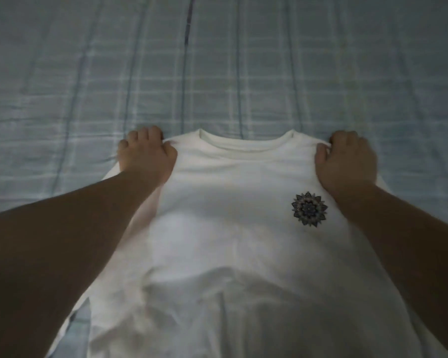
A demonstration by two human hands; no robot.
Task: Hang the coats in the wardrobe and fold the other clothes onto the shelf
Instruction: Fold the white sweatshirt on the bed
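White T-shirt [233,228] lay face-up on checked bedsheet [217,73]. Left hand [146,155] and right hand [347,158] each pinched a shoulder, collar between them. Folding stage, likely; next: bring the sides inward evenly.

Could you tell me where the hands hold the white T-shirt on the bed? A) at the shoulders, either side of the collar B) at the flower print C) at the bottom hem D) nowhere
A: the left hand and right hand each pinch a shoulder of the T-shirt beside its collar.
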